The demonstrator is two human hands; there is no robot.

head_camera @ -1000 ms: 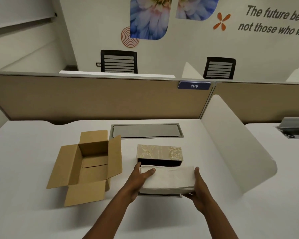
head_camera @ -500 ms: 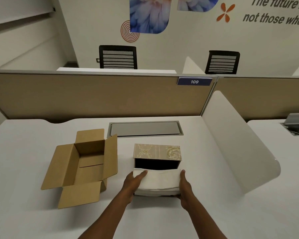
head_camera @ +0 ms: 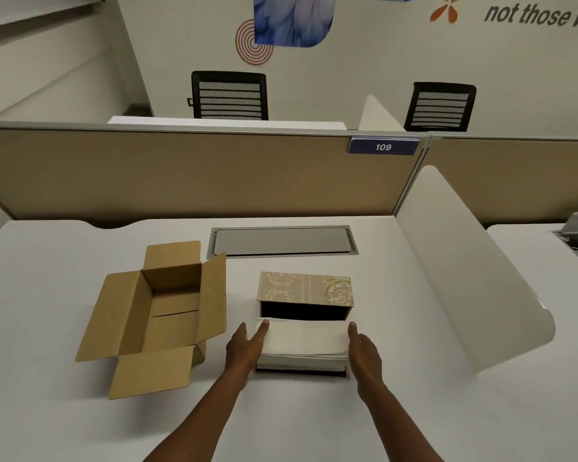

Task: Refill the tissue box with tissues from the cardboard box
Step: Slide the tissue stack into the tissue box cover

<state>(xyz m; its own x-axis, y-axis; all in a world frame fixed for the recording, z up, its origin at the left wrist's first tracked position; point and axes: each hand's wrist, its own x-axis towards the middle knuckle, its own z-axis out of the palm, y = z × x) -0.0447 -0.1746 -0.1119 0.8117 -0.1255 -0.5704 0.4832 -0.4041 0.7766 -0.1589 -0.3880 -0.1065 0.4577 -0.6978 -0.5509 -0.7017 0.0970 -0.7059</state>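
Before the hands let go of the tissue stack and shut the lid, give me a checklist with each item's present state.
1. Tissue box lid open: ok.
2. Tissue stack sits inside the box walls: ok at the sides; front edge cannot tell.
3. Left hand and right hand flank the stack: ok.
4. Stack low enough for the lid to shut: cannot tell.
5. Cardboard box emptied: ok, no tissues visible inside.

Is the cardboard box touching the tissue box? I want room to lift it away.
Apart. The head view shows a bare strip of white desk between the cardboard box and the tissue box.
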